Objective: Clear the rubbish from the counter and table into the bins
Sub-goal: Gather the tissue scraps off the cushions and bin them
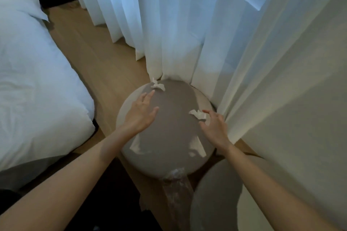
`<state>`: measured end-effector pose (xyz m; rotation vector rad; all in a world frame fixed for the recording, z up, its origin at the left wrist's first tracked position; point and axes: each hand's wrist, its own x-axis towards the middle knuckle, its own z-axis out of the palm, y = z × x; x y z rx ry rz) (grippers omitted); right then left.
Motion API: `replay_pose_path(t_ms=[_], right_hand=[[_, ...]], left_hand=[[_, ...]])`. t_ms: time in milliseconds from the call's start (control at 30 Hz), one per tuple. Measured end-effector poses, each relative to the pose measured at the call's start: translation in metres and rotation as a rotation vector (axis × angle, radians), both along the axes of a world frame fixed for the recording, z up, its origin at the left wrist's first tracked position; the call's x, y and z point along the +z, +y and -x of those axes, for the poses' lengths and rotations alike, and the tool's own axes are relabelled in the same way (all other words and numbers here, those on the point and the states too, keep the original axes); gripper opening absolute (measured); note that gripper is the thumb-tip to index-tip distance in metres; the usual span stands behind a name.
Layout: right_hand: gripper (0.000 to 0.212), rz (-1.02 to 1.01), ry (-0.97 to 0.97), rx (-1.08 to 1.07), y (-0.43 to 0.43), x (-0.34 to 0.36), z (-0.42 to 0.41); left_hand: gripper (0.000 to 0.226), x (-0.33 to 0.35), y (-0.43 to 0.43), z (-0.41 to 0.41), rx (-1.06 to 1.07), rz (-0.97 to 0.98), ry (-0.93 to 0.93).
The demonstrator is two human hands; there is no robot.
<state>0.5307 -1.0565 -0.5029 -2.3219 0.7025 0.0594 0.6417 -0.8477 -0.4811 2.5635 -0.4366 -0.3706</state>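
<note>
Tissues: 2 crumpled white pieces lie on the round table (172, 133) at the centre of the frame.
Far tissue (158, 86): I see it at the table's upper edge, just below the hem of the curtain.
Near tissue (197, 113): it lies on the right side of the tabletop, well apart from the far one.
Left hand (140, 112): open, fingers straight and slightly spread over the upper left of the tabletop; the fingertips point at the far tissue and stop just short of it.
Right hand (216, 127): open, fingers spread and lightly curved; forefinger and thumb sit on either side of the near tissue's right end. I cannot tell whether the tips touch it.
Pale patches: 1 at the table's lower left (136, 146) and 1 at its lower right (197, 149); I cannot tell whether these are paper or light.
Plastic film (174, 176): crinkled and clear, hanging down from the table's lower edge.
Second round top (212, 198): grey, at the lower right of the frame, just beside the table.
Bed (37, 89): white bedding fills the left side.
Curtains (178, 24): sheer white, across the top and right.
Floor (105, 65): light wood, between bed and table.
</note>
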Motion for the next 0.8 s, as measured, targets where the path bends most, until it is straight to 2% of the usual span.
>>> replay_pose_path(t_ms=[200, 367, 433, 533, 667, 800], right_hand=[[0.044, 0.001, 0.078, -0.058, -0.022, -0.083, -0.074], [0.046, 0.012, 0.162, -0.056, -0.031, -0.163, -0.118], [0.047, 0.080, 0.199, -0.043, -0.034, -0.191, -0.130], [0.052, 0.198, 0.155, -0.013, -0.035, -0.224, -0.135], [0.047, 0.346, 0.200, -0.067, -0.039, -0.257, -0.139], [0.035, 0.409, 0.047, -0.164, -0.040, -0.282, -0.140]], left_hand=[[0.063, -0.082, -0.025, -0.087, -0.019, 0.027, -0.027], [0.064, -0.161, -0.052, -0.146, 0.013, 0.048, 0.039], [0.066, -0.192, -0.064, -0.169, 0.056, 0.052, 0.090], [0.073, -0.235, -0.080, -0.194, 0.138, 0.125, 0.182], [0.074, -0.280, -0.093, -0.219, 0.137, 0.068, 0.134], [0.062, -0.303, -0.102, -0.230, 0.074, 0.021, 0.041]])
